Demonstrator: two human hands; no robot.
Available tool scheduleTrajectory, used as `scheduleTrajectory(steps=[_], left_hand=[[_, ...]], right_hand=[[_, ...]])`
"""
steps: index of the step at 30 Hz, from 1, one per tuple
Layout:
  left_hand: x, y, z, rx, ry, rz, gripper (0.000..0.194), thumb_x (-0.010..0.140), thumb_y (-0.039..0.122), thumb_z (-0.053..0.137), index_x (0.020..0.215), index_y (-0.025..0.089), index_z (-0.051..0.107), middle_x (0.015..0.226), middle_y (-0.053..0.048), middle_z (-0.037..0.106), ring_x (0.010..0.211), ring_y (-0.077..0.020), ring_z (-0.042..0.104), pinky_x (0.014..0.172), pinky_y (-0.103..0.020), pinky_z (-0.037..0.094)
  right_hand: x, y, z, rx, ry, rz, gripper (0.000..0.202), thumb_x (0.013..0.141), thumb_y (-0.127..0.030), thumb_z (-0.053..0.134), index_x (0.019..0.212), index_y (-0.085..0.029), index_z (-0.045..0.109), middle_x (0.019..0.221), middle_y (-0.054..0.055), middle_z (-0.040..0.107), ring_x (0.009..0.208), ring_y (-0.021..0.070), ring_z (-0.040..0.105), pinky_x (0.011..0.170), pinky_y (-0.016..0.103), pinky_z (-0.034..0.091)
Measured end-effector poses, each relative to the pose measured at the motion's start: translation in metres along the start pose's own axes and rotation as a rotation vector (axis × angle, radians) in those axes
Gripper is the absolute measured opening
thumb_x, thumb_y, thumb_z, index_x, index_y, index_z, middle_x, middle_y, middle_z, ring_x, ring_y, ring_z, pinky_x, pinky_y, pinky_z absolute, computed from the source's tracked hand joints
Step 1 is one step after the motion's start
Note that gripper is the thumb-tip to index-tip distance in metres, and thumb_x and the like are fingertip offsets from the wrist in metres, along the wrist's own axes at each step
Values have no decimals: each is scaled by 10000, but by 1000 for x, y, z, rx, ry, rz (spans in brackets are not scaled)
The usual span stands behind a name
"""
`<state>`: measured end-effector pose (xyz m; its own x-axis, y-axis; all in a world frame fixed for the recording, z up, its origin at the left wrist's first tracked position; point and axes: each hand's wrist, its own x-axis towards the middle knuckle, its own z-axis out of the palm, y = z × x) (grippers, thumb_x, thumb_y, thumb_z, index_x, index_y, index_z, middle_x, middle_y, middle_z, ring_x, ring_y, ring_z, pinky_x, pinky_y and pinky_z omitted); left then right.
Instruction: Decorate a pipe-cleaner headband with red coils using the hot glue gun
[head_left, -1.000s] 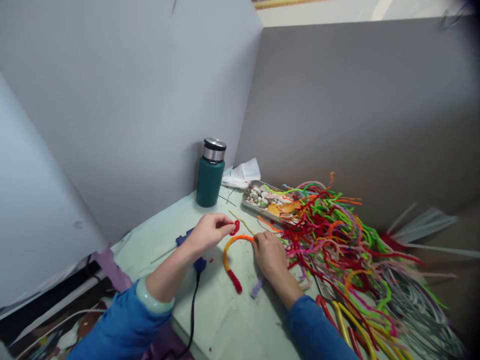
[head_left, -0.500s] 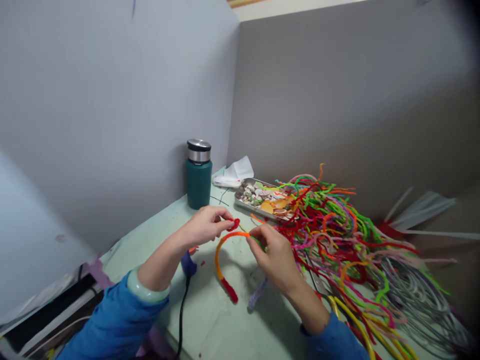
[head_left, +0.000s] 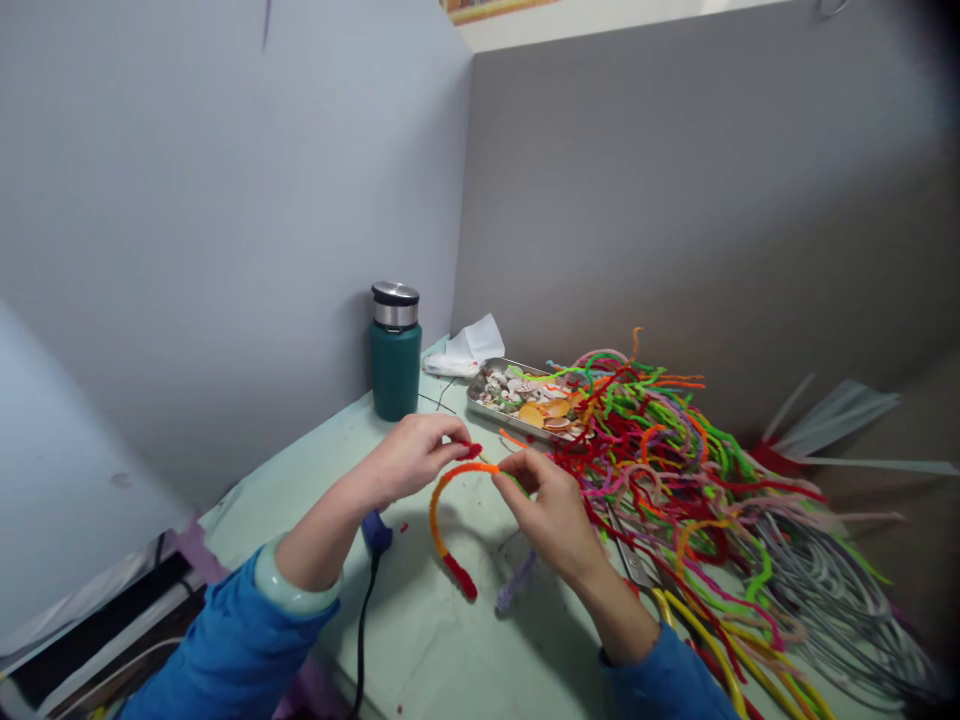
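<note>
Between the thumb and fingers of my left hand (head_left: 420,452) is a small curled red pipe cleaner piece (head_left: 472,452). My right hand (head_left: 551,508) pinches the upper end of a curved pipe cleaner (head_left: 439,525), which runs from orange at the fingers through yellow-orange to a thick red tip. A bit of green shows by the right fingers. The two hands are close together above the table. Below the right hand, a purple fuzzy piece (head_left: 517,583) sticks out, partly hidden by that hand.
Loose colourful pipe cleaners (head_left: 660,440) heap up on the right, beside grey wires (head_left: 817,580). Behind the hands stand a metal tray (head_left: 487,408) of shells and discs, a white tissue (head_left: 469,347) and a green bottle (head_left: 395,370). A blue tool (head_left: 376,533) with a black cord lies at left.
The red piece in my left fingers has turned and now shows less of its curl. My right hand keeps its pinch on the curved pipe cleaner. The whole view has shifted slightly.
</note>
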<state>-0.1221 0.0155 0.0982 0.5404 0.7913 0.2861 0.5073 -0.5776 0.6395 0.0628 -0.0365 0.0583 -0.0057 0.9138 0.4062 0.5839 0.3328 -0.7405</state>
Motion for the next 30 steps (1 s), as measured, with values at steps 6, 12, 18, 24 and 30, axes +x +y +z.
scheduleTrajectory(steps=[6, 12, 18, 24, 30], left_hand=[[1, 1, -1, 18, -37, 11, 173, 815, 249, 490, 820, 194, 654, 780, -12, 660, 694, -128, 553, 639, -219, 377], [2, 1, 0, 55, -60, 13, 179, 816, 259, 492, 817, 193, 658, 780, -12, 661, 706, -128, 557, 636, -213, 371], [2, 0, 1, 60, -85, -4, 181, 818, 271, 490, 822, 198, 655, 775, -11, 663, 692, -127, 555, 633, -215, 367], [1, 1, 2, 29, -82, -13, 193, 817, 288, 493, 815, 192, 660, 760, -19, 662, 674, -129, 547, 609, -215, 361], [1, 2, 3, 6, -64, -32, 203, 822, 292, 481, 820, 188, 655, 722, -7, 648, 627, -116, 518, 570, -208, 342]], right_hand=[[0, 2, 1, 100, -23, 52, 119, 786, -285, 548, 755, -175, 581, 699, 8, 601, 628, 138, 537, 589, 248, 406], [-1, 3, 1, 134, -28, 80, 125, 777, -290, 563, 753, -170, 591, 683, 5, 603, 616, 138, 534, 576, 246, 404], [0, 5, 2, 158, -22, 89, 126, 772, -296, 566, 759, -174, 596, 686, 8, 607, 624, 142, 540, 586, 253, 415], [-1, 7, 4, 198, -4, 95, 130, 774, -304, 569, 768, -176, 592, 701, 6, 604, 637, 143, 536, 592, 252, 416], [-3, 12, 12, 263, 58, 116, 157, 783, -330, 575, 798, -173, 572, 721, 11, 597, 666, 147, 530, 624, 258, 418]])
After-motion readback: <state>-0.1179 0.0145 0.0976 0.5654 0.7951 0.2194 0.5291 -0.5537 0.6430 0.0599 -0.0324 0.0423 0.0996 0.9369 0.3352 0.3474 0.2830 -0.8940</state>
